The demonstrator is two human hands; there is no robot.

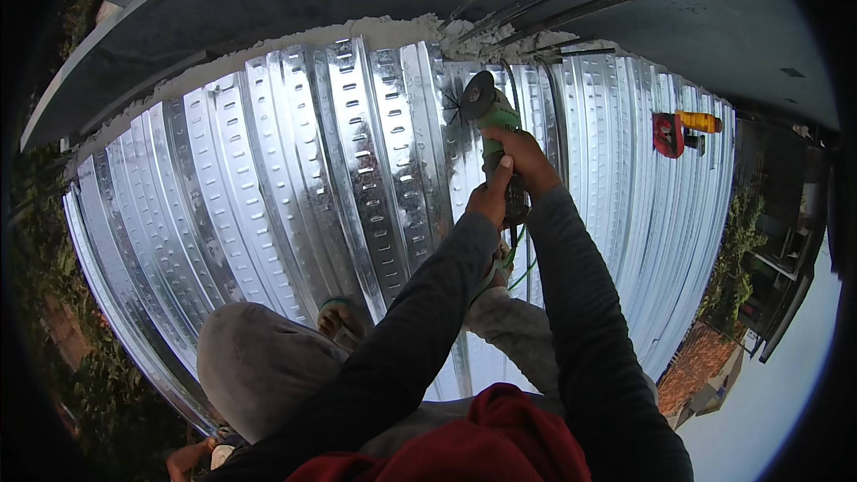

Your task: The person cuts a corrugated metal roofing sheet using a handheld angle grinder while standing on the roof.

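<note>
gripping the green angle grinder point(494, 129) were both hands: the right hand point(527, 159) was closed around its body, the left hand point(491, 199) was wrapped about the rear handle at 6 o'clock from it. the grinder's disc point(476, 95) was held at 12 o'clock, at or just above a rib of the corrugated metal decking point(295, 161), near the rough concrete edge point(393, 34); actual contact could not be told. a kickback could be judged likely if the disc were pinched in a rib, and the green cable point(516, 259) trailing by the knees could be snagged. a red and yellow tool point(680, 131) was left lying at 3 o'clock, well apart. no containers were seen.
</note>
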